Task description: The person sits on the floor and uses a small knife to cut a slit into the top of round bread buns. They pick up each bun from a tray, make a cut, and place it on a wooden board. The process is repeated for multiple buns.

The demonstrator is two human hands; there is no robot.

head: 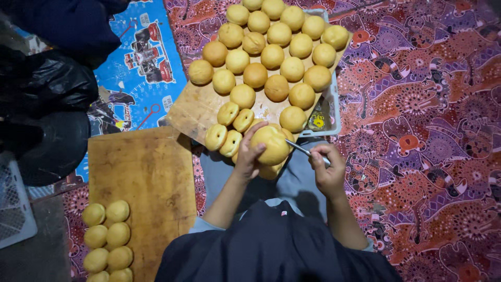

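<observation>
My left hand (246, 156) grips a round golden bun (271, 144) over my lap. My right hand (327, 168) holds a thin metal knife (305, 151), whose tip goes into the right side of that bun. Just beyond them a tilted wooden board (197, 107) carries many whole golden buns (271, 56). At its near edge lie several buns (229, 128) cut open or holed, right beside my left hand.
A second wooden board (143, 180) lies at my left with several buns (107, 237) along its near left edge. A white tray (330, 117) sits under the far board. Patterned purple cloth (428, 130) covers the floor; black bags (49, 83) and a white crate (13, 209) stand at the left.
</observation>
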